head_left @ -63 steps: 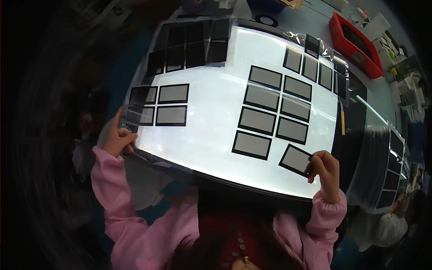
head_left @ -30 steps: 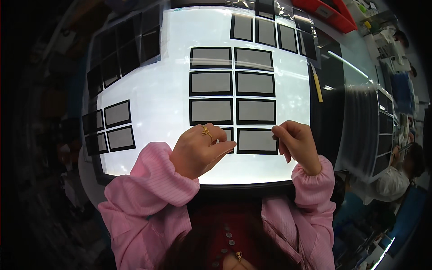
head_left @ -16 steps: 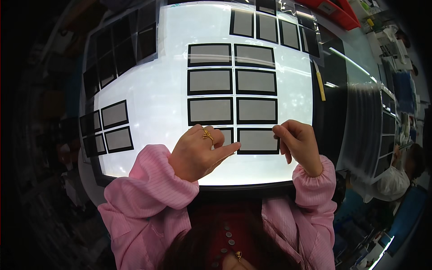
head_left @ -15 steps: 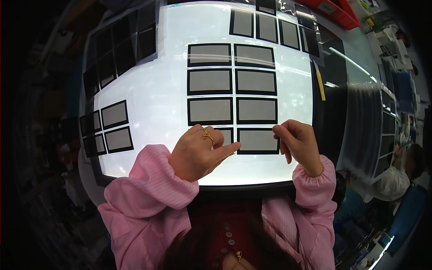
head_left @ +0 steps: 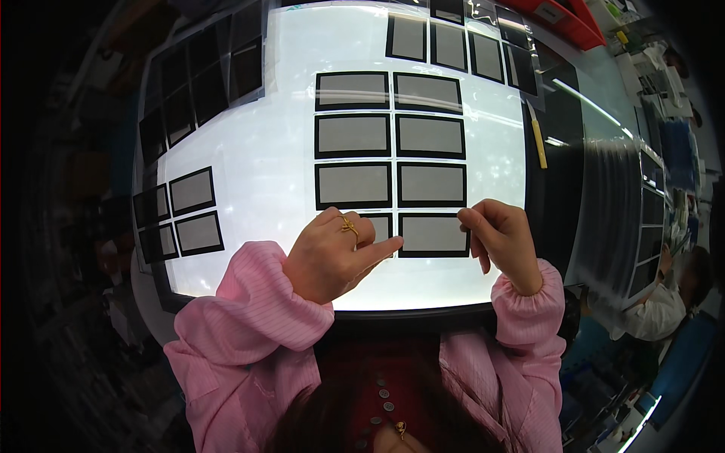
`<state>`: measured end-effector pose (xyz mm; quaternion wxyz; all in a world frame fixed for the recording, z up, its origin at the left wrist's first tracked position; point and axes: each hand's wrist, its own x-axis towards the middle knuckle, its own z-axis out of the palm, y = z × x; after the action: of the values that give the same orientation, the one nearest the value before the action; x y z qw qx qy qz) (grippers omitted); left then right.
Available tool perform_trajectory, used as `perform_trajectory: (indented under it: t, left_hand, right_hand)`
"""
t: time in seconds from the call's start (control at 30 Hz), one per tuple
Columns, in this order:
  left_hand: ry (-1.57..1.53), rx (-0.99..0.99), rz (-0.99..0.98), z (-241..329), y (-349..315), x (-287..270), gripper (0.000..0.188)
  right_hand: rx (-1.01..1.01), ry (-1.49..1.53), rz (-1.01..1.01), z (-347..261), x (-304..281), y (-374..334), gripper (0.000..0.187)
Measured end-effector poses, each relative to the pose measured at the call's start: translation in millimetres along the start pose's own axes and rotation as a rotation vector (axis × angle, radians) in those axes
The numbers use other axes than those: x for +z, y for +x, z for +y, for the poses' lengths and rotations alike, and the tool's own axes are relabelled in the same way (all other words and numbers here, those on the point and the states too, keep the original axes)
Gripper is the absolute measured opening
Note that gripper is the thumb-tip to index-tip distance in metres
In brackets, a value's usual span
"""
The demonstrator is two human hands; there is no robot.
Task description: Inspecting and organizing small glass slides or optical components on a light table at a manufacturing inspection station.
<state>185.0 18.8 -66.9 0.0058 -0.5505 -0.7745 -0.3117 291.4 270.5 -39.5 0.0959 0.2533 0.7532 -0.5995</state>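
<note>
My left hand (head_left: 330, 253), wearing a gold-coloured ring, rests over the lower left black-framed grey panel (head_left: 384, 226) and hides most of it. One finger stretches right to the gap beside the lower right panel (head_left: 433, 234); the others are bent. At that panel's upper right corner is my right hand (head_left: 495, 234), thumb and forefinger pinched together. Whatever the pinch holds is too small to make out. Above my hands, more panels (head_left: 353, 185) of the same kind lie in two columns on the glowing light table (head_left: 264, 204).
Smaller framed panels (head_left: 199, 232) lie at the left. Dark sheets (head_left: 208, 83) overlap the far left corner, and more framed panels (head_left: 408, 36) lie far right. A yellow-handled knife (head_left: 538, 143) is on the right border. Beyond stand a red tray (head_left: 563, 19) and clear plastic sheets (head_left: 608, 211).
Both my hands keep the same place and pose, and the panels stay in their rows. At the far right, a person in white has shifted, an arm now reaching toward the plastic sheets.
</note>
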Motion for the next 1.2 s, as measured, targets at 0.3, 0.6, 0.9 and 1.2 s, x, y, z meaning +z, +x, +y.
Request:
perform_trajectory:
  t: [0.3,0.6,0.9,1.2]
  left_hand:
    - [0.019,0.013,-0.022,0.4,1.9,-1.3,0.028]
    - [-0.022,0.012,-0.002,-0.3,3.3,-2.5,0.03]
    - [-0.016,0.037,0.025,-0.8,4.6,-1.4,0.03]
    - [0.124,0.11,-0.087,5.1,4.0,-6.3,0.025]
  right_hand:
    - [0.028,-0.051,0.019,-2.2,1.7,-0.2,0.03]
    - [0.0,-0.055,0.012,-1.8,1.4,-0.3,0.031]
    - [0.057,-0.03,0.022,-6.7,2.8,-1.2,0.029]
    - [0.028,-0.013,0.029,-5.9,4.3,-3.5,0.03]
